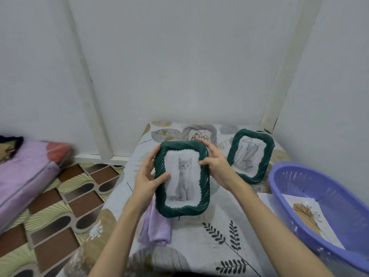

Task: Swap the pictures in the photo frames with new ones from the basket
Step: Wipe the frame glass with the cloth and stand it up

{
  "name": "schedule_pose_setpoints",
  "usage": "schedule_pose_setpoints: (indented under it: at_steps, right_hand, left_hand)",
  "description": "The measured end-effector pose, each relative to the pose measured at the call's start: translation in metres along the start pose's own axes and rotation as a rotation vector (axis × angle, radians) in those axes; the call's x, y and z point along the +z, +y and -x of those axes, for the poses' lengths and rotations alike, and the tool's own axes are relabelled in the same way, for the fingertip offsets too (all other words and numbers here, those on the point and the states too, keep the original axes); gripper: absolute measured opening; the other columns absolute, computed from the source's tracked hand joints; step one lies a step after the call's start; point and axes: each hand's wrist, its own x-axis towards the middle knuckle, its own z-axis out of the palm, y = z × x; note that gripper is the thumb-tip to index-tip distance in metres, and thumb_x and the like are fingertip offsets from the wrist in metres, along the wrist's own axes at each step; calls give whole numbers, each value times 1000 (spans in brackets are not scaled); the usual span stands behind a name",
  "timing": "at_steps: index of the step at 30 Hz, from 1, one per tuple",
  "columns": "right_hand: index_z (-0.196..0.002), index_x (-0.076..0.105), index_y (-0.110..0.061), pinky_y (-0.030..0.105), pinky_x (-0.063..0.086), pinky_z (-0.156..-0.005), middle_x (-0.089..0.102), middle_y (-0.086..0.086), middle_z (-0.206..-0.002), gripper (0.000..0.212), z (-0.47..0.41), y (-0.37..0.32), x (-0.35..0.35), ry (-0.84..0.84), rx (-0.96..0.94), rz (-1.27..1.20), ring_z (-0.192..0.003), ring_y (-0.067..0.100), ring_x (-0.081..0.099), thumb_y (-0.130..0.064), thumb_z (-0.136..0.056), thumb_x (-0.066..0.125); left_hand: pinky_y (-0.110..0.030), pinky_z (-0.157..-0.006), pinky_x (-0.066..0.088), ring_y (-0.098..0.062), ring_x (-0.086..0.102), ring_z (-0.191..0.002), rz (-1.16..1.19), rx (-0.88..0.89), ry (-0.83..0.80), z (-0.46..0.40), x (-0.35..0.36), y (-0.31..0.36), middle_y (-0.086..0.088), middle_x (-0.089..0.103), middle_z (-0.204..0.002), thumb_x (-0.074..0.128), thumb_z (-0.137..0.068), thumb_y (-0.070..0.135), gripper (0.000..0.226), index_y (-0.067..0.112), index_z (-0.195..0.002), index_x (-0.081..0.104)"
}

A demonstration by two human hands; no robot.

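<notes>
While our left hand [148, 176] and right hand [213, 162] grip the kitten frame [182, 177] above the table [209, 236], we judge it needs turning over, near the basket [327, 198].

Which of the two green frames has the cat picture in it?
The held frame, gripped by both the left hand and right hand. The back frame shows a scribble drawing.

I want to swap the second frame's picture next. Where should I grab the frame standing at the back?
Probably by the two long side rails of the back frame, one hand from each side. It stands upright, tilted back, with both twisted rails exposed; that keeps fingers off the scribble picture. The basket crowds its lower right corner.
</notes>
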Motion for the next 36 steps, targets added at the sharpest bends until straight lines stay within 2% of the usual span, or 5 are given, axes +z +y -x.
schedule_pose_setpoints:
  at_steps: [3, 11, 19, 28, 36]
  right_hand:
    - [-112, 56, -37, 25, 47, -57, 56, 7, -110, 69, -57, 6, 13, -53, 62, -13, -76, 16, 56, 18, -75, 38]
    - [-107, 61, -32, 33, 44, -64, 52, 13, -111, 70, -172, 41, 37, -40, 122, -38, -96, 30, 49, 21, -70, 34]
    - [-123, 56, -22, 25, 43, -56, 59, 4, -97, 73, -216, 63, 38, -40, 167, -21, -82, 20, 53, 20, -68, 31]
    - [-124, 55, -35, 26, 48, -61, 58, -5, -116, 82, -220, 73, 40, -64, 108, -77, -91, 19, 55, 21, -67, 33]
    - [-143, 29, -27, 28, 55, -75, 41, 9, -141, 77, -195, 60, 39, -10, -59, 309, -98, 22, 60, 11, -79, 50]
  left_hand:
    - [-43, -95, 50, -23, 53, -122, -24, -15, 62, -31, -30, -4, 10, 58, -128, 56, -76, -19, 81, 45, -125, 50]
    - [-51, -92, 49, -32, 53, -119, -36, -9, 183, -99, -81, -33, 0, 57, -129, 52, -74, -24, 84, 44, -123, 52]
    - [-34, -85, 56, -29, 57, -114, -24, 1, 243, -121, -94, -63, 3, 57, -129, 53, -73, -25, 85, 44, -123, 52]
    - [-54, -97, 46, -32, 53, -120, -23, 4, 258, -119, -92, -61, 2, 55, -131, 52, -75, -23, 83, 42, -126, 49]
    - [-35, -93, 50, -21, 50, -123, -112, 24, 318, -108, -83, -43, 6, 46, -138, 57, -79, -14, 74, 42, -125, 46]
